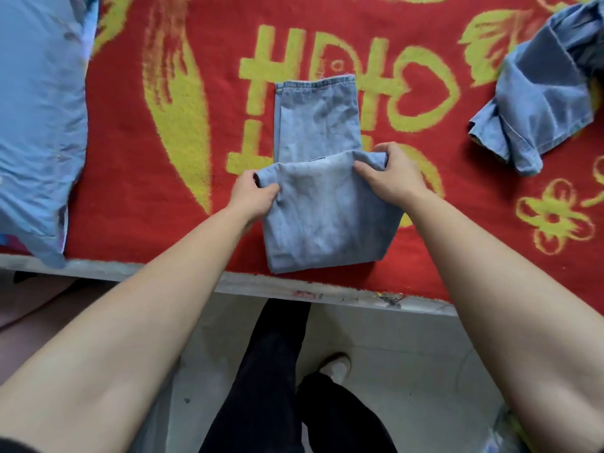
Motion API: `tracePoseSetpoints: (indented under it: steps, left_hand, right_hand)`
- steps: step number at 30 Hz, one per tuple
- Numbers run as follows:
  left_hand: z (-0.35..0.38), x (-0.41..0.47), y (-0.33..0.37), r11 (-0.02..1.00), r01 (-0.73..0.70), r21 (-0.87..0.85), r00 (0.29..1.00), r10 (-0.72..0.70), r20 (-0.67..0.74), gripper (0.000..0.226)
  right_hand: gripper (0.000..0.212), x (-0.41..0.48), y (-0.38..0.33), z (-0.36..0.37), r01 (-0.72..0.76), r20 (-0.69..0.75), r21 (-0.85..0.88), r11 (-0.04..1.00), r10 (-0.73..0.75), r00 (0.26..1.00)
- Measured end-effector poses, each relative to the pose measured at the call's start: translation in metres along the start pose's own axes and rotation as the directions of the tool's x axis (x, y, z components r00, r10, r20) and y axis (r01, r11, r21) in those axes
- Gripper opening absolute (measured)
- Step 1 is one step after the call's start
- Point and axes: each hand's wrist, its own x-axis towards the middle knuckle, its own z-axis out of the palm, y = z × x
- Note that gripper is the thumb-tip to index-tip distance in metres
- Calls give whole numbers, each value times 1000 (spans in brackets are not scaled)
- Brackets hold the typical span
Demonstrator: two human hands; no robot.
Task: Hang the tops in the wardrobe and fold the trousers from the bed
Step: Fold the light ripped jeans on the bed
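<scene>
Pale blue jeans (327,217) lie partly folded on the red and yellow blanket (137,178) near the bed's front edge. Their leg ends stretch away from me to the hems. My left hand (253,194) grips the left corner of the folded layer. The right corner of that same layer is gripped by my right hand (389,176), thumb on top. A crumpled blue denim top (539,99) lies at the right of the bed.
A light blue pillow (36,119) fills the left side of the bed. The bed's pale edge (327,292) runs across below the jeans. Below it are my dark trouser legs and a shoe (336,366) on the grey floor.
</scene>
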Motion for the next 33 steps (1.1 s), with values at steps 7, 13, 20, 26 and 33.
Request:
tracePoseSetpoints:
  steps: [7, 13, 20, 26, 33]
  left_hand:
    - [33, 60, -22, 981, 111, 162, 990, -123, 65, 40]
    - [33, 77, -10, 989, 96, 113, 992, -86, -87, 42]
    - [32, 142, 62, 974, 43, -223, 998, -53, -40, 59]
    - [28, 169, 105, 967, 1, -255, 1000, 6, 29, 52]
    - [4, 104, 99, 925, -373, -79, 922, 378, 78, 20]
  right_hand:
    - [66, 45, 22, 38, -103, 70, -117, 988, 111, 991]
    - [72, 81, 11, 21, -114, 232, -229, 967, 168, 958]
    - [70, 145, -55, 9, -198, 96, 430, 881, 173, 980]
    - [66, 164, -76, 5, -206, 131, 483, 851, 162, 978]
    - [34, 97, -78, -19, 12, 259, 375, 927, -117, 959]
